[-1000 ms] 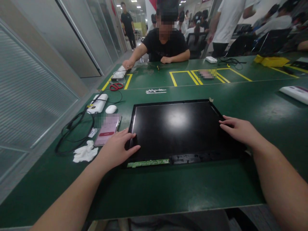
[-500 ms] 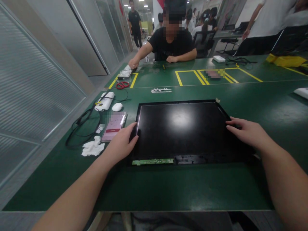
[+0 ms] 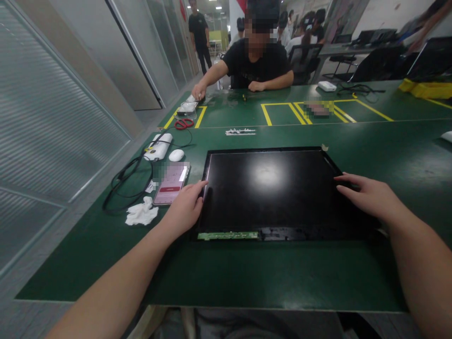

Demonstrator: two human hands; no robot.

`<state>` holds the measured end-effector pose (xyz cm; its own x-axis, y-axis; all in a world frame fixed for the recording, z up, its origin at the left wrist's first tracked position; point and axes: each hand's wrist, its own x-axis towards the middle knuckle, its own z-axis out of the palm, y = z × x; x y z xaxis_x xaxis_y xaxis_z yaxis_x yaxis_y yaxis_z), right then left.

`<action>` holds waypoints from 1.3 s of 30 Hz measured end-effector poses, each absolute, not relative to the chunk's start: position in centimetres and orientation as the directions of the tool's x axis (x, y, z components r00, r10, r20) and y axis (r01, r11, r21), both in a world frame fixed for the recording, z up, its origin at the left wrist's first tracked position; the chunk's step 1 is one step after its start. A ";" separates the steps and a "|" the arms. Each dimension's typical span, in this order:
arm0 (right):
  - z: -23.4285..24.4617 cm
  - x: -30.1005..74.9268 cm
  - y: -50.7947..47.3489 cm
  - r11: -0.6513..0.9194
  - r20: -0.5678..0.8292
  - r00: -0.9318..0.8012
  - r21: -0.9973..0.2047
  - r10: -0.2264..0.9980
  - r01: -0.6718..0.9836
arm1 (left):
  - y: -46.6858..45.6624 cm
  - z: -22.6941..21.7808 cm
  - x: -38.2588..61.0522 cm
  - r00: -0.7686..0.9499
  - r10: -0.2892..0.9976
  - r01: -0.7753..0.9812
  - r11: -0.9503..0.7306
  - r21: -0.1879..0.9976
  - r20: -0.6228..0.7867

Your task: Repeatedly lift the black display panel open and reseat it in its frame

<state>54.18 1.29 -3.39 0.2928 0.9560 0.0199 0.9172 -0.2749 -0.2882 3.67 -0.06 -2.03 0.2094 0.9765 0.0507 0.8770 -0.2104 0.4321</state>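
A black LCD screen panel (image 3: pixel 268 202) in a dark frame lies flat on the green table, with glare on its face. A narrow green circuit board (image 3: pixel 228 235) runs along the left half of its near edge. At the panel's left edge is my left hand (image 3: pixel 187 202), its index finger stretched onto the frame and its thumb bent below. My right hand (image 3: pixel 363 193) touches the right edge with index finger and thumb extended and apart; its other fingers are partly hidden. Neither hand is closed round the panel.
Left of the panel lie a phone (image 3: pixel 172 183), a crumpled white tissue (image 3: pixel 141 212), a white oval case (image 3: pixel 176 155), a white device (image 3: pixel 158 147) and black cables (image 3: pixel 118 181). Red scissors (image 3: pixel 184 124) and thin white strips (image 3: pixel 240 132) lie beyond. Opposite sits a person (image 3: pixel 256 61) reaching to a device.
My left index finger has shifted slightly right, onto the panel's frame. The view has moved a little; the panel stays in place on the table.
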 end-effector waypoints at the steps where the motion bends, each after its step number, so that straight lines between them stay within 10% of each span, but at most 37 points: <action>1: -3.4 54.2 1.3 -0.278 0.015 0.294 -0.287 0.956 0.917 | -0.1 -2.1 3.6 0.205 0.977 0.868 -0.209 0.450 0.058; 10: -3.2 54.2 1.3 -0.304 -0.030 0.311 -0.308 0.950 0.901 | 0.1 -2.5 3.3 0.105 0.991 0.701 -0.134 0.701 0.083; 15: -3.2 54.2 1.2 -0.285 -0.014 0.295 -0.302 0.956 0.910 | 0.2 -2.4 4.0 -0.023 0.999 0.177 0.037 0.983 -0.033; 25: -3.5 54.5 1.4 -0.289 -0.010 0.300 -0.294 0.954 0.911 | -0.2 0.8 6.0 -0.217 0.902 -0.334 0.291 0.897 -0.373; 39: -3.4 54.4 1.1 -0.234 0.000 0.247 -0.329 0.969 0.915 | 0.2 0.5 5.9 -0.188 0.869 -0.362 0.372 0.855 -0.458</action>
